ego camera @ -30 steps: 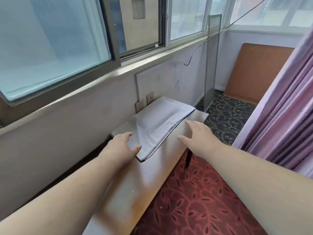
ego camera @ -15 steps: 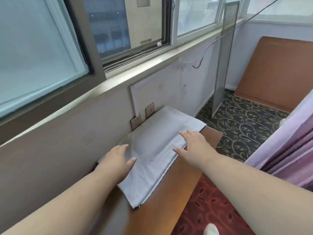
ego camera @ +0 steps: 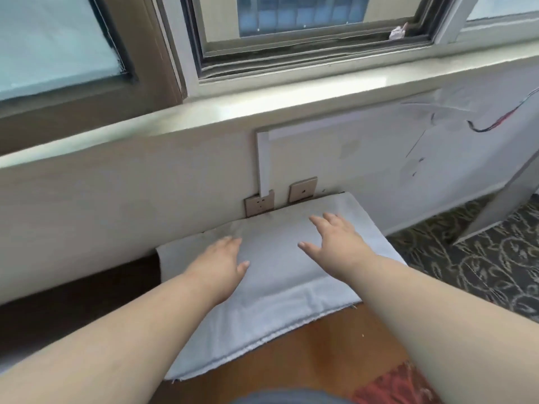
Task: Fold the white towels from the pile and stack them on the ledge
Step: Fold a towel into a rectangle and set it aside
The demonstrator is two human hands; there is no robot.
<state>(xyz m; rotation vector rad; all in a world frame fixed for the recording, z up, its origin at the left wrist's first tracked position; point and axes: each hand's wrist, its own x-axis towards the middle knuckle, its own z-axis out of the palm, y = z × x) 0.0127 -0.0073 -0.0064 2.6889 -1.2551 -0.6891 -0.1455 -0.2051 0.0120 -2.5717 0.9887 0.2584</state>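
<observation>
A folded white towel (ego camera: 280,290) lies flat on a brown wooden ledge (ego camera: 320,354) against the wall under the window. My left hand (ego camera: 224,262) rests palm down on the towel's left half, fingers spread. On the towel's right half my right hand (ego camera: 335,239) lies flat too, fingers apart and pointing toward the wall. Neither hand grips the cloth. The towel's near edge shows layered folds. No towel pile is in view.
Two wall sockets (ego camera: 259,204) sit just behind the towel. A window sill (ego camera: 233,112) runs above. Patterned carpet (ego camera: 481,258) lies to the right, with a leaning panel (ego camera: 501,202) and a dangling wire (ego camera: 495,126). Red carpet (ego camera: 390,386) shows below the ledge.
My view has swung to face the wall squarely and moved closer. Both hands have slid further onto the towel and now press flat on its top.
</observation>
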